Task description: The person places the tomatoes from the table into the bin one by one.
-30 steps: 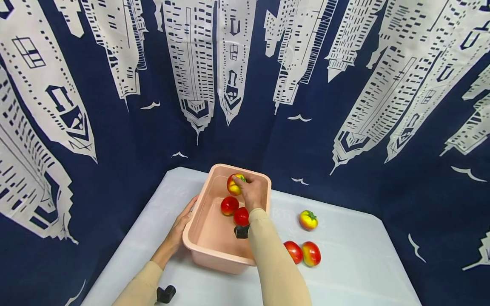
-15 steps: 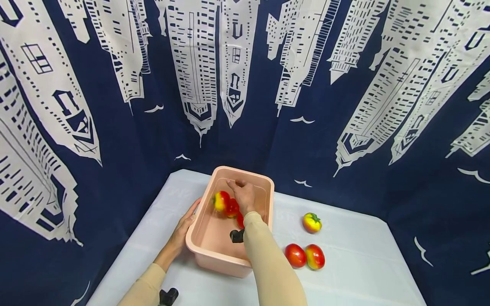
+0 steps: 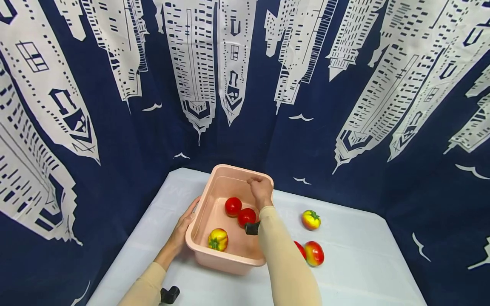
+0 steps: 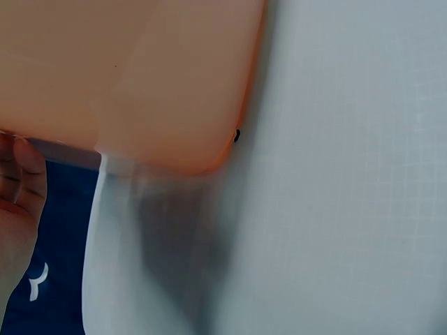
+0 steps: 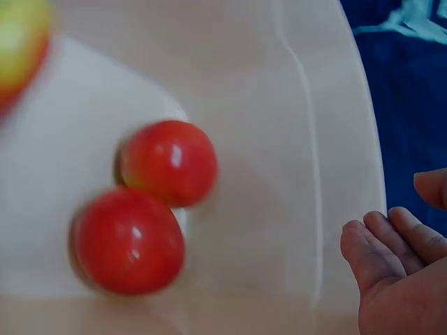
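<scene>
A pink plastic basin stands on the table, its left wall gripped by my left hand. In the left wrist view, the curled fingers touch the basin's edge. My right hand, nothing in it, is over the basin's far right side, fingers loosely bent in the right wrist view. Two glossy red tomatoes, one farther back and one nearer, lie touching or nearly so inside. A yellow-and-red tomato, green leafy top showing, lies at the near left inside.
Right of the basin on the white table lie a yellow-red tomato with a green top and a red-yellow one. Another red one is partly hidden by the right sleeve. A dark blue printed cloth hangs behind.
My right hand has let go of the yellow-and-red tomato and moved right. That tomato has rolled to the basin's near end. The left hand stays on the basin.
</scene>
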{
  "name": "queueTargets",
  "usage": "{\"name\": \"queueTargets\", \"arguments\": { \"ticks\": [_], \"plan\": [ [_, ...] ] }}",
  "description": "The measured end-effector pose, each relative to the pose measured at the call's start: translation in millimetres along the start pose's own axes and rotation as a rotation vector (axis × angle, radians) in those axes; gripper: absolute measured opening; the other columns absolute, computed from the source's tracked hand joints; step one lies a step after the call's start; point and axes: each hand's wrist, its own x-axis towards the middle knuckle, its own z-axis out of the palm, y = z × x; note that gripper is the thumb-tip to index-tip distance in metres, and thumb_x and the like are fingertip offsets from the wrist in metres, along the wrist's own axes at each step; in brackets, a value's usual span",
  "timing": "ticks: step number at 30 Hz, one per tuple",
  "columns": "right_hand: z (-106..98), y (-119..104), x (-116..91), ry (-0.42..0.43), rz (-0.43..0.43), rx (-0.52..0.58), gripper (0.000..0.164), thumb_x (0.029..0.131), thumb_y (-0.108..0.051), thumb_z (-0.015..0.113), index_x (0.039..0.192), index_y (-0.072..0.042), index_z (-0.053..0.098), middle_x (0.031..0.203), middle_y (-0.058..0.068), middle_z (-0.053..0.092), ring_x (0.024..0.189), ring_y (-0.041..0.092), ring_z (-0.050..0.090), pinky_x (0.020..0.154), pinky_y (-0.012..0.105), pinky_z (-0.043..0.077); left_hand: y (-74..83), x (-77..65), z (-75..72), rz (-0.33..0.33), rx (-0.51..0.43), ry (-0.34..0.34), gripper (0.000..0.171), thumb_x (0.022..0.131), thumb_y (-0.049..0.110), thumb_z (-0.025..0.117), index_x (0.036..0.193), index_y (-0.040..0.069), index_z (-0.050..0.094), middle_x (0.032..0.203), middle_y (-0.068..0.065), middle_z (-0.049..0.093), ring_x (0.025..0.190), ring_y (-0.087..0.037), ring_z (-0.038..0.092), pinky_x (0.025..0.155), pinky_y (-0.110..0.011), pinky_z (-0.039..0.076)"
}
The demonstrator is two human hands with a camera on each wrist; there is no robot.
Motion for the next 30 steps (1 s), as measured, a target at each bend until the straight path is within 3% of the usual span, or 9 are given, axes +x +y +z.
{"name": "queueTargets", "arguments": {
  "ticks": [4, 9, 18, 22, 30],
  "plan": [
    [-23, -5, 9, 0.041, 0.053, 0.002, 0.029, 0.088, -0.017, 0.061, 0.114, -0.008, 0.071, 0.124, 0.009, 0.064, 0.115, 0.027, 0.053, 0.100, 0.046, 0.045, -0.9, 1.0, 0.8, 0.005, -0.003, 0.004, 0.058, 0.097, 0.024, 0.028, 0.155, 0.028, 0.024, 0.163, 0.000, 0.019, 0.148, -0.021, 0.019, 0.116, -0.058, 0.008],
    [-47, -9, 15, 0.059, 0.053, 0.047, 0.029, 0.088, -0.013, 0.060, 0.114, -0.004, 0.070, 0.119, 0.012, 0.065, 0.107, 0.024, 0.056, 0.094, 0.040, 0.049, 0.4, 0.1, 0.5, 0.001, 0.002, 0.016, 0.058, 0.096, 0.023, 0.028, 0.155, 0.028, 0.025, 0.163, 0.001, 0.021, 0.146, -0.012, 0.023, 0.116, -0.051, 0.012],
    [-90, 1, 28, 0.128, 0.066, 0.183, 0.032, 0.093, -0.010, 0.056, 0.121, 0.001, 0.064, 0.130, 0.016, 0.061, 0.120, 0.027, 0.059, 0.102, 0.038, 0.048, 1.1, -0.2, 1.6, 0.015, -0.029, -0.018, 0.059, 0.096, 0.024, 0.029, 0.155, 0.026, 0.023, 0.163, -0.002, 0.019, 0.144, -0.009, 0.025, 0.107, -0.016, 0.027],
    [-102, 13, 30, 0.149, 0.085, 0.150, 0.036, 0.092, -0.011, 0.055, 0.125, 0.001, 0.063, 0.133, 0.017, 0.059, 0.122, 0.029, 0.057, 0.103, 0.039, 0.047, 0.9, -1.7, 1.6, 0.011, -0.034, -0.009, 0.058, 0.097, 0.025, 0.029, 0.155, 0.026, 0.023, 0.163, -0.001, 0.019, 0.143, -0.005, 0.026, 0.106, -0.015, 0.026],
    [-120, 52, 34, 0.210, 0.165, 0.173, 0.034, 0.087, -0.008, 0.059, 0.119, 0.002, 0.066, 0.121, 0.016, 0.062, 0.108, 0.024, 0.056, 0.100, 0.036, 0.048, -1.9, 0.5, 2.5, 0.022, -0.017, -0.003, 0.058, 0.097, 0.026, 0.029, 0.155, 0.026, 0.023, 0.163, -0.001, 0.020, 0.145, -0.008, 0.025, 0.109, -0.017, 0.025]
  ]
}}
